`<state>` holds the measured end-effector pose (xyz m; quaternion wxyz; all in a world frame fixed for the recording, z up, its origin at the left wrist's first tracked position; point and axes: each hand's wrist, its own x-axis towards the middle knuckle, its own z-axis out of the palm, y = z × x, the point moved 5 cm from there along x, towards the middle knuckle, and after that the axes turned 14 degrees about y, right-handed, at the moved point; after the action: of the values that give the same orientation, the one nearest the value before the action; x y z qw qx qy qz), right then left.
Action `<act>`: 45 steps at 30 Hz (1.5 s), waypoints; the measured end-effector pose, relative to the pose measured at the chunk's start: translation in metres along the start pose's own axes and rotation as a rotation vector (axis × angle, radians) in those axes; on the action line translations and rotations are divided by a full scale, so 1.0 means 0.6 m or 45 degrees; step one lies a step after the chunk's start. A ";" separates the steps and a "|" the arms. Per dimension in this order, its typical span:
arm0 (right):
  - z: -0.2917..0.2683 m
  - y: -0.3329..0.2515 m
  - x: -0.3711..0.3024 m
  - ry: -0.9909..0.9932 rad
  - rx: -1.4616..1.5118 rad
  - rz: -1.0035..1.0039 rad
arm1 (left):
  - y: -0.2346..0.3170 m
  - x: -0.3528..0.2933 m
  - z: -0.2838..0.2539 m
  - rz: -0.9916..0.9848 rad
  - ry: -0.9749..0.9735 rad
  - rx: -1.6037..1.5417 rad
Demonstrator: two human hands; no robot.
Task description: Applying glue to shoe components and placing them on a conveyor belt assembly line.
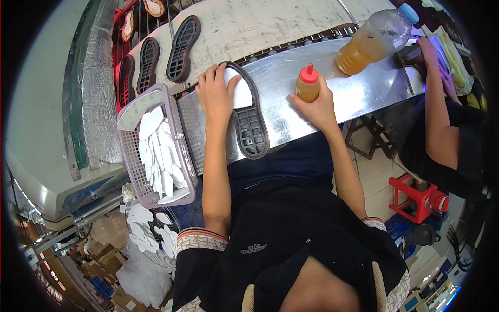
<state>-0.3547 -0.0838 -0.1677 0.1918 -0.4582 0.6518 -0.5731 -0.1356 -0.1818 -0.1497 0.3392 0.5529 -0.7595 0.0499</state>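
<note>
A black shoe sole (251, 132) lies on the metal work surface, its open grid of cells facing up. A white foam-like insert (242, 96) covers its far half. My left hand (215, 96) grips the far left side of the sole, with the thumb over the insert and the fingers curled at the sole's edge. To the right, my right hand (318, 107) is wrapped round a small squeeze bottle (307, 89) with a red nozzle cap and amber liquid inside. The bottle stands nearly upright, apart from the sole.
A lilac basket (191, 192) of white inserts (158, 151) sits left of my arm. More black soles (183, 49) lie on the conveyor (249, 26) beyond. A large bottle (371, 41) of amber liquid stands far right, near a co-worker's arm (435, 99). A red stand (413, 200) is below right.
</note>
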 end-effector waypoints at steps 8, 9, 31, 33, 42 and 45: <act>-0.001 -0.002 -0.011 0.179 -0.241 -0.236 | 0.002 -0.054 -0.039 0.051 -0.288 -0.064; -0.002 -0.005 -0.011 0.210 -0.285 -0.373 | 0.002 -0.051 -0.035 -0.039 -0.295 -0.114; -0.031 -0.134 -0.155 0.530 -0.369 -0.523 | -0.081 0.036 0.004 -0.395 0.330 -0.277; 0.039 -0.192 -0.139 0.004 -0.647 -0.415 | -0.114 0.052 0.035 -0.396 0.307 -0.066; 0.199 -0.125 -0.083 -0.565 -1.063 -0.330 | -0.181 0.088 0.084 -0.389 -0.080 0.209; 0.200 -0.131 -0.081 -0.570 -0.997 -0.236 | -0.164 0.072 0.067 -0.549 0.082 0.253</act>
<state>-0.2073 -0.1064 -0.1408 0.0883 -0.6649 0.7182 -0.1853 -0.0751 -0.2726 -0.1855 0.3098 0.7311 -0.6040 0.0683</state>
